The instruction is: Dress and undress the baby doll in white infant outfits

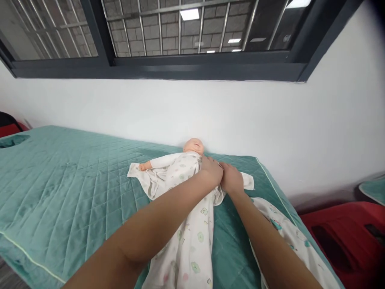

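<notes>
A baby doll (193, 146) lies on its back on a green quilted mat, its head close to the wall. It has a white baby gown (195, 228) printed with small animals and dots under and over its body. One doll arm in a white sleeve stretches to the left, with the doll's hand (145, 165) bare. My left hand (212, 170) is closed on the gown at the doll's chest and shoulder. Against it, my right hand (232, 178) is closed on the sleeve side of the gown, whose cuff (248, 181) sticks out beyond. My fingertips and the doll's other arm are hidden.
The green mat (75, 176) covers a bed-like surface against a white wall (150, 108). A white printed cloth (288, 228) lies beside my right forearm. A red object (345, 237) stands at the right, beyond the mat's edge. Above is a barred window (180, 36).
</notes>
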{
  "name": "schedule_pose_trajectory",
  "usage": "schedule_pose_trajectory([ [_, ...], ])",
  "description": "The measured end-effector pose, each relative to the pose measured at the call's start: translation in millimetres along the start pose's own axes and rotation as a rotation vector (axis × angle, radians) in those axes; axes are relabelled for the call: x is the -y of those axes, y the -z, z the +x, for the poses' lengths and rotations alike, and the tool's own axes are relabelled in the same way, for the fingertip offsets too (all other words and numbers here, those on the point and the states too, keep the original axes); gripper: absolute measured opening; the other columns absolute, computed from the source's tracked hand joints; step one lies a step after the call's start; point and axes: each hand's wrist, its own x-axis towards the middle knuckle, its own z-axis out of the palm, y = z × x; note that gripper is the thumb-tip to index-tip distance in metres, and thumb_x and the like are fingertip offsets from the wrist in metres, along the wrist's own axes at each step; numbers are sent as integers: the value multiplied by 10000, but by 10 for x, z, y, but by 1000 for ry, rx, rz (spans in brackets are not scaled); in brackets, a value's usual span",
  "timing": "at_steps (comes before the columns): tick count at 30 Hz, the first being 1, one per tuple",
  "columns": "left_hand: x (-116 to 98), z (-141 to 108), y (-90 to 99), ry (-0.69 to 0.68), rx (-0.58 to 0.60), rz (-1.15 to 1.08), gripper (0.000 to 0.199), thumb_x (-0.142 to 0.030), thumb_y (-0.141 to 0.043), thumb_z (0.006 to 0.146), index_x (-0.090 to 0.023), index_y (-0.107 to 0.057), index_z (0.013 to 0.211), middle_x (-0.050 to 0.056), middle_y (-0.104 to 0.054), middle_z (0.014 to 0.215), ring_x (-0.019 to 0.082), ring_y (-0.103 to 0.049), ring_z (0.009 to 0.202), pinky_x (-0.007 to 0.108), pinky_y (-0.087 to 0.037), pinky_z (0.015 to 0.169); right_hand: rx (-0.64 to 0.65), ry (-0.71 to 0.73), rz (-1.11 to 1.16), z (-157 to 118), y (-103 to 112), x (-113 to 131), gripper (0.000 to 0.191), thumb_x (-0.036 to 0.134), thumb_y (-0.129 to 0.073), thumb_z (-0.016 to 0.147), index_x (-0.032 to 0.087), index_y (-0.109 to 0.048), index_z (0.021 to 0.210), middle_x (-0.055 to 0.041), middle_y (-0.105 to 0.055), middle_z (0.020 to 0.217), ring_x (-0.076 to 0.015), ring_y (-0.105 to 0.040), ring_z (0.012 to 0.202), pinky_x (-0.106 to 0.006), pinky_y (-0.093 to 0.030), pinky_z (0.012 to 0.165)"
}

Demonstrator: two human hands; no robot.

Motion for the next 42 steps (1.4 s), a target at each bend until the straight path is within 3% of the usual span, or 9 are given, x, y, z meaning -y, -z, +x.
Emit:
schedule_pose_trajectory([
  [3,-119,149,-102,43,6,22,428,-175,-477,930,-117,-591,1339,203,-555,1393,362,-513,1256,566,-369,1039,18,2,8,-5,21,-4,308,198,-434,950,230,-620,1193,-86,-674,1212,-256,-606,1083,-319,-405,842],
  [6,-103,190,-124,47,9,41,438,-158,-419,945,-139,-585,1350,193,-544,1393,353,-521,1235,570,-357,1032,22,-17,21,23,12,-30,317,207,-384,971,248,-645,1145,-68,-691,1186,-247,-620,1076,-314,-411,833],
  [11,105,189,-13,-6,57,73,406,-208,-561,889,-175,-621,1290,155,-573,1361,341,-537,1207,528,-397,1006,42,-127,35,78,0,-175,392,299,-303,1008,236,-671,1130,-107,-716,1106,-262,-667,1014,-336,-444,801],
  [15,221,226,10,-30,78,99,429,-182,-569,878,-167,-599,1306,163,-559,1384,347,-527,1231,524,-409,1015,58,-170,58,83,-10,-234,381,311,-311,1002,249,-666,1126,-98,-719,1110,-272,-675,1029,-346,-458,808],
  [25,91,605,-188,-121,164,20,360,-239,-653,784,-186,-714,1135,134,-679,1248,324,-631,1093,450,-494,943,90,-185,66,101,-45,-159,370,368,-322,1002,215,-647,1090,-120,-709,1119,-268,-663,1047,-343,-455,822],
  [34,128,608,-343,-127,55,44,396,-258,-486,902,-153,-592,1269,164,-665,1255,343,-608,1131,497,-474,941,131,-222,86,110,-24,-147,425,397,-263,1026,195,-627,1111,-138,-715,1113,-276,-665,1056,-357,-455,841],
  [42,160,545,-272,-173,17,72,391,-312,-563,870,-151,-619,1222,167,-684,1209,333,-627,1091,444,-482,902,169,-282,85,91,12,-213,347,298,-273,1013,172,-550,1180,-162,-706,1097,-277,-680,1037,-365,-473,832],
])
